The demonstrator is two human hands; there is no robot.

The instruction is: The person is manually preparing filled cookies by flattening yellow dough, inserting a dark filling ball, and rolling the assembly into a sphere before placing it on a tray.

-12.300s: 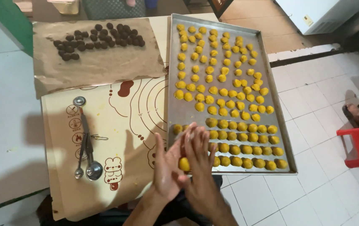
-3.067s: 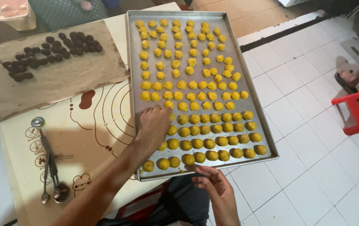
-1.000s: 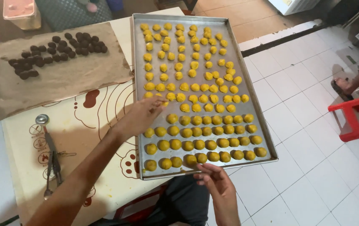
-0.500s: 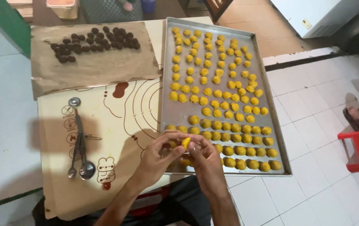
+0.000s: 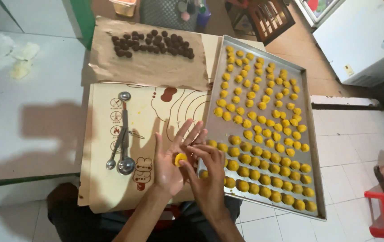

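**Dough ball back in the palm, beside the tray**

The left hand [image 5: 170, 163] lies open, palm up, fingers spread, over the near edge of the table [image 5: 30, 112]. A small yellow dough ball [image 5: 180, 158] sits in the middle of that palm. The right hand [image 5: 205, 172] curls over it from the near side, its fingertips pinching or pressing at the ball; it is not closed into a fist, and I cannot tell whether it grips the ball or only touches it.

A second ago the left hand was stretched out to the lower rows of the tray [image 5: 263, 130] while the right one hung at the tray's near edge. Half a second ago both had come together over the mat [image 5: 156, 112] with the ball between their fingertips. Now the left palm has opened flat under the ball, so the piece is being worked in the hand and is off the tray.

The tray lies along the right edge of the table, filled with rows of yellow balls [image 5: 263, 134]; the near rows look neater and darker than the far ones. To the left of the hands, on the mat, lies a set of metal measuring spoons [image 5: 121, 139]. At the far edge, brown paper [image 5: 147, 62] carries a cluster of dark balls [image 5: 154, 44].
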